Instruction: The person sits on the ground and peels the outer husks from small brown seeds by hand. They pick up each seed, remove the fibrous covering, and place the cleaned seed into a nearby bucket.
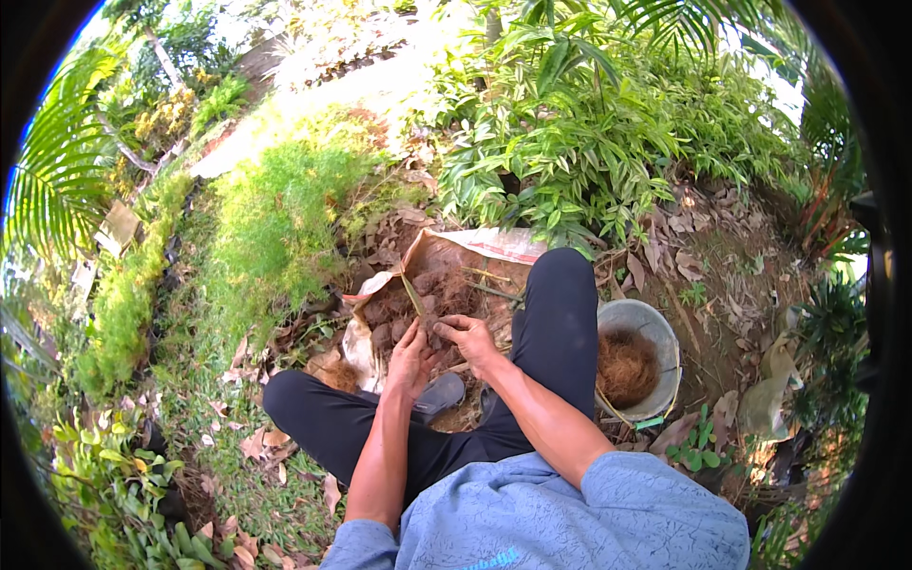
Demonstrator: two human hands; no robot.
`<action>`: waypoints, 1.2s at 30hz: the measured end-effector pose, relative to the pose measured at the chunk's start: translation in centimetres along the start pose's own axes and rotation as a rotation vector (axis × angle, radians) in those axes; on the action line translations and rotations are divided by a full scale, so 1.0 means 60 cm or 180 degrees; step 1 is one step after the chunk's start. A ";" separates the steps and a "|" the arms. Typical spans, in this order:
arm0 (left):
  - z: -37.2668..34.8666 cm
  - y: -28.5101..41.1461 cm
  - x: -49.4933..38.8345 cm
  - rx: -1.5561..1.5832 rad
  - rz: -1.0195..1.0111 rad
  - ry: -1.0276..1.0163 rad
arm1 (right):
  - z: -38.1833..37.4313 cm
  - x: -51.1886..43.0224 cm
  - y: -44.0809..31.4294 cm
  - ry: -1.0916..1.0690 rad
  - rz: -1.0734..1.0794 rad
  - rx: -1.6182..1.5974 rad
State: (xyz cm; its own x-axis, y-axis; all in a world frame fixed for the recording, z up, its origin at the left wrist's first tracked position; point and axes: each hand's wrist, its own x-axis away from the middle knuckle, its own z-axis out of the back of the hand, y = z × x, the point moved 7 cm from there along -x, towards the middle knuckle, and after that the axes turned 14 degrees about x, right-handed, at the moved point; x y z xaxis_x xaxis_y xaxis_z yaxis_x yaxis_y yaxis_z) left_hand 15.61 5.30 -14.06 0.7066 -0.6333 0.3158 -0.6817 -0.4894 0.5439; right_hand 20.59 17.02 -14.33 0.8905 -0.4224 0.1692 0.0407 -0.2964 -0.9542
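Observation:
My left hand [412,360] pinches the lower end of a narrow green-yellow leaf or seedling [411,293], which points up and away from me. My right hand [470,343] meets it from the right, thumb and fingers closed at the base, where a small brown clump [429,324] partly shows between the fingertips. Just beyond both hands, several round brown clumps [382,335] and a heap of brown fibre [456,292] lie on an opened white woven sack [499,242]. A few thin green stalks [495,291] rest on its right part.
Right of my bent right knee [563,306] stands a grey bucket [662,328] with brown fibre [627,367] inside. A tuft of fibre [340,375] lies by my left knee. A dark sandal [440,394] is below my hands. Leafy shrubs [556,142] and feathery plants [278,214] border the sack.

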 end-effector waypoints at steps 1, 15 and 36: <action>-0.003 0.000 0.000 -0.0191 -0.0038 -0.0097 | 0.000 0.000 0.001 0.0016 -0.0029 -0.0013; -0.043 0.019 0.028 -0.1928 -0.0824 -0.0484 | -0.010 0.001 0.003 -0.0151 -0.0063 -0.0168; 0.013 0.002 0.002 -0.0729 -0.0482 0.0379 | -0.027 0.001 0.030 -0.0393 -0.0153 0.0170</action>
State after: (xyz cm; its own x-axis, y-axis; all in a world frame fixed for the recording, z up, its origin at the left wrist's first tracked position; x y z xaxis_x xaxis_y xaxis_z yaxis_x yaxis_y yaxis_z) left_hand 15.50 4.70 -14.58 0.8235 -0.4819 0.2994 -0.5159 -0.4163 0.7487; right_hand 19.99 15.05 -15.64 0.9357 -0.2994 0.1864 0.1057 -0.2664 -0.9581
